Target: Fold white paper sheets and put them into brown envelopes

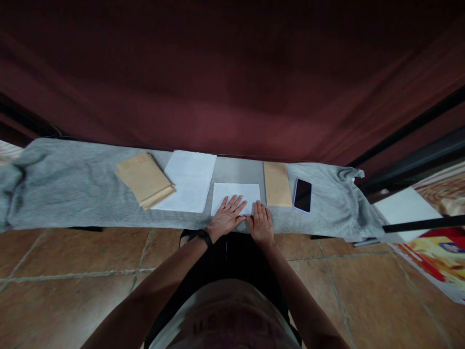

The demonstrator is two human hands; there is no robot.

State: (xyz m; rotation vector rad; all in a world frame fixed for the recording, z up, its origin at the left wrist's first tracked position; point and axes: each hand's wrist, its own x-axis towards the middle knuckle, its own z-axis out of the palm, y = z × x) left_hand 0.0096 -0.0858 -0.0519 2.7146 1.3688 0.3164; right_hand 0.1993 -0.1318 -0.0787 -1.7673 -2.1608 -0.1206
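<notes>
A white sheet of paper (232, 190), apparently folded, lies in front of me on the grey cloth. My left hand (228, 214) rests flat on its lower part with the fingers spread. At its lower right corner lies my right hand (261, 223), palm down, fingers stretched out and close together. Neither hand grips anything. To the right of the paper is a single brown envelope (277, 184). A stack of larger white paper (192, 182) sits to the left, and a pile of brown envelopes (145, 179) overlaps its left edge.
A phone (302, 195) with a dark screen lies right of the single envelope. Grey cloth (80, 189) covers the narrow table. A dark red surface (232, 121) rises behind it. At far right are a black bar (425, 224) and a colourful printed box (439, 257).
</notes>
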